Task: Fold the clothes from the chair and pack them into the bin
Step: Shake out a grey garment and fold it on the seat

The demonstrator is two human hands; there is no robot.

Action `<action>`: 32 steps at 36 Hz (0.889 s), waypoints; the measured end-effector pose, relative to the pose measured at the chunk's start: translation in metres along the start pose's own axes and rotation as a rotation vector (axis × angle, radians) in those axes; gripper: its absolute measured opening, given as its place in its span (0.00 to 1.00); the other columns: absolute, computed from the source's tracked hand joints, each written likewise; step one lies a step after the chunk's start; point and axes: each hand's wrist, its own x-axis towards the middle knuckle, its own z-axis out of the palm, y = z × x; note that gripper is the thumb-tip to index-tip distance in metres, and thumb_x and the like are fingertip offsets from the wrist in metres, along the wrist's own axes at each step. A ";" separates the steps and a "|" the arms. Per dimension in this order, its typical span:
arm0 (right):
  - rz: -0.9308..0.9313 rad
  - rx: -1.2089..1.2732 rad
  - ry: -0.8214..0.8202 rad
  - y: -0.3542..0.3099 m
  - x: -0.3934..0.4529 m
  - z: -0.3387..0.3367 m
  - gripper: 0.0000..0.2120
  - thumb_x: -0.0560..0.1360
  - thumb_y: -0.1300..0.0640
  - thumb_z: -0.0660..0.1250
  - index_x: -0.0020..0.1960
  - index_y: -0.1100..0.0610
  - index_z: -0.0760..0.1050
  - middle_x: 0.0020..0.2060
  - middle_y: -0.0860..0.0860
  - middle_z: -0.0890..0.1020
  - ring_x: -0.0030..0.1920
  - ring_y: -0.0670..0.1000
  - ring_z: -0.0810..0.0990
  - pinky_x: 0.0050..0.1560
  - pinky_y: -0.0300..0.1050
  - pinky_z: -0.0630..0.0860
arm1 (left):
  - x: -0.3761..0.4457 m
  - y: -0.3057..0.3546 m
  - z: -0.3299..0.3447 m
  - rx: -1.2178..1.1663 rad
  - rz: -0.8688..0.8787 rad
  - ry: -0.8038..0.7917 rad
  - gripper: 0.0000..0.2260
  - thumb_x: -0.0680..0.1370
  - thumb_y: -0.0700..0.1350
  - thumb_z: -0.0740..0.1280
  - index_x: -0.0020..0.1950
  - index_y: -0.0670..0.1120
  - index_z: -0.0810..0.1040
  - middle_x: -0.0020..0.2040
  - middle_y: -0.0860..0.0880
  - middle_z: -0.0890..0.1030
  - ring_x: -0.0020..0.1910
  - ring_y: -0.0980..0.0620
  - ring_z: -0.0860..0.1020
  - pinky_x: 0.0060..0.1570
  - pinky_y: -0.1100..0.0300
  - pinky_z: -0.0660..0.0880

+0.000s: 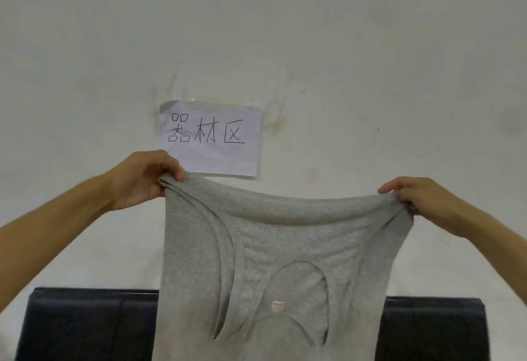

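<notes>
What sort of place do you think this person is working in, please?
Probably a plain indoor workroom or storage corner. A handwritten paper sign reading 器材区, roughly "equipment area", is taped to a scuffed white wall, with dark furniture below. Both hands, left and right, hold up a grey top.

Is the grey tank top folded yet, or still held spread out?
Spread, not folded: the left hand and right hand each grip an upper corner of the grey tank top, which hangs open in the air.
</notes>
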 end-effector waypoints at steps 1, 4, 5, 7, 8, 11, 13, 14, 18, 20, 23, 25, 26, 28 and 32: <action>0.000 -0.009 0.026 -0.002 -0.003 0.001 0.17 0.76 0.69 0.54 0.44 0.59 0.80 0.43 0.55 0.80 0.42 0.53 0.76 0.41 0.44 0.72 | 0.001 -0.001 0.001 0.021 -0.017 0.030 0.18 0.57 0.48 0.75 0.35 0.39 0.73 0.35 0.45 0.76 0.37 0.48 0.73 0.33 0.62 0.76; -0.015 -0.029 0.049 -0.007 -0.012 0.002 0.16 0.76 0.65 0.55 0.42 0.61 0.82 0.44 0.55 0.82 0.45 0.54 0.78 0.41 0.44 0.71 | 0.004 -0.008 0.003 0.113 -0.032 0.097 0.29 0.50 0.58 0.82 0.35 0.41 0.73 0.33 0.45 0.74 0.34 0.51 0.74 0.33 0.64 0.74; -0.018 -0.040 0.038 -0.009 -0.015 0.002 0.15 0.77 0.64 0.56 0.42 0.61 0.82 0.44 0.55 0.82 0.45 0.54 0.78 0.41 0.44 0.71 | 0.003 -0.010 0.006 0.136 -0.027 0.108 0.27 0.50 0.56 0.83 0.32 0.44 0.71 0.30 0.47 0.71 0.31 0.53 0.72 0.30 0.66 0.71; -0.032 -0.063 0.020 -0.013 -0.021 0.001 0.14 0.77 0.63 0.58 0.42 0.62 0.82 0.44 0.55 0.82 0.45 0.54 0.78 0.41 0.44 0.71 | 0.003 -0.012 0.009 0.165 -0.020 0.109 0.21 0.57 0.46 0.81 0.29 0.47 0.66 0.28 0.49 0.67 0.29 0.55 0.67 0.25 0.69 0.66; -0.045 -0.076 0.011 -0.015 -0.024 -0.001 0.14 0.78 0.61 0.59 0.42 0.61 0.82 0.44 0.55 0.82 0.45 0.53 0.78 0.41 0.43 0.71 | 0.002 -0.011 0.010 0.177 -0.019 0.110 0.20 0.58 0.40 0.79 0.31 0.46 0.66 0.30 0.49 0.66 0.29 0.54 0.65 0.24 0.69 0.65; -0.088 -0.095 -0.059 -0.020 -0.032 -0.005 0.11 0.76 0.52 0.66 0.41 0.56 0.83 0.41 0.51 0.84 0.43 0.50 0.80 0.43 0.42 0.73 | -0.006 -0.006 0.011 0.250 -0.032 0.081 0.23 0.53 0.43 0.81 0.39 0.44 0.71 0.35 0.47 0.71 0.34 0.53 0.70 0.33 0.63 0.67; -0.110 -0.096 -0.084 -0.021 -0.036 -0.010 0.08 0.74 0.51 0.69 0.41 0.54 0.83 0.39 0.48 0.84 0.43 0.48 0.81 0.44 0.41 0.74 | -0.014 -0.003 0.008 0.351 -0.027 0.084 0.28 0.50 0.51 0.80 0.47 0.45 0.78 0.40 0.48 0.78 0.39 0.52 0.76 0.41 0.61 0.71; -0.118 -0.091 -0.079 -0.022 -0.037 -0.013 0.07 0.73 0.52 0.70 0.41 0.55 0.83 0.39 0.49 0.84 0.43 0.48 0.81 0.44 0.41 0.74 | -0.017 -0.002 0.007 0.456 -0.010 0.091 0.25 0.54 0.52 0.79 0.48 0.47 0.80 0.42 0.48 0.80 0.42 0.52 0.77 0.43 0.61 0.72; -0.112 -0.131 -0.036 -0.020 -0.037 -0.025 0.09 0.73 0.55 0.71 0.38 0.60 0.81 0.32 0.50 0.81 0.30 0.45 0.74 0.34 0.39 0.69 | -0.028 -0.001 0.006 0.755 -0.027 0.108 0.04 0.70 0.44 0.75 0.37 0.45 0.84 0.37 0.47 0.82 0.39 0.50 0.77 0.39 0.61 0.71; -0.111 -0.159 -0.017 -0.016 -0.038 -0.026 0.09 0.74 0.57 0.70 0.37 0.61 0.80 0.31 0.51 0.79 0.28 0.46 0.70 0.31 0.40 0.66 | -0.032 0.000 0.008 0.796 -0.047 0.125 0.06 0.72 0.39 0.73 0.35 0.44 0.83 0.33 0.48 0.79 0.36 0.51 0.74 0.36 0.61 0.69; -0.155 -0.232 -0.020 -0.012 -0.038 -0.024 0.08 0.75 0.58 0.69 0.39 0.62 0.78 0.35 0.52 0.79 0.34 0.49 0.73 0.34 0.40 0.67 | -0.038 0.003 0.018 0.819 -0.043 0.123 0.07 0.74 0.40 0.71 0.35 0.44 0.81 0.30 0.50 0.76 0.33 0.53 0.70 0.33 0.61 0.65; -0.165 -0.245 -0.067 -0.011 -0.040 -0.023 0.07 0.75 0.59 0.68 0.39 0.61 0.77 0.35 0.53 0.78 0.33 0.49 0.72 0.32 0.39 0.67 | -0.043 0.002 0.026 0.831 -0.042 0.105 0.06 0.74 0.40 0.70 0.37 0.42 0.80 0.31 0.49 0.75 0.33 0.53 0.69 0.32 0.62 0.64; -0.161 -0.246 -0.096 -0.010 -0.041 -0.022 0.07 0.76 0.60 0.67 0.39 0.61 0.76 0.34 0.54 0.77 0.31 0.49 0.71 0.29 0.39 0.66 | -0.045 0.002 0.029 0.830 -0.037 0.093 0.06 0.74 0.39 0.70 0.38 0.41 0.79 0.32 0.48 0.75 0.33 0.53 0.69 0.32 0.62 0.64; -0.145 -0.263 -0.141 -0.009 -0.041 -0.020 0.07 0.76 0.61 0.66 0.40 0.60 0.74 0.33 0.53 0.75 0.28 0.49 0.69 0.26 0.39 0.66 | -0.050 0.002 0.034 0.821 -0.037 0.072 0.05 0.74 0.38 0.70 0.39 0.41 0.79 0.33 0.47 0.75 0.34 0.53 0.70 0.32 0.62 0.64; -0.118 -0.266 -0.246 0.001 -0.039 -0.016 0.04 0.76 0.62 0.66 0.42 0.58 0.73 0.34 0.51 0.75 0.29 0.49 0.69 0.25 0.41 0.65 | -0.063 0.001 0.045 0.783 -0.092 0.084 0.06 0.75 0.31 0.64 0.42 0.41 0.76 0.36 0.48 0.75 0.35 0.54 0.70 0.32 0.65 0.66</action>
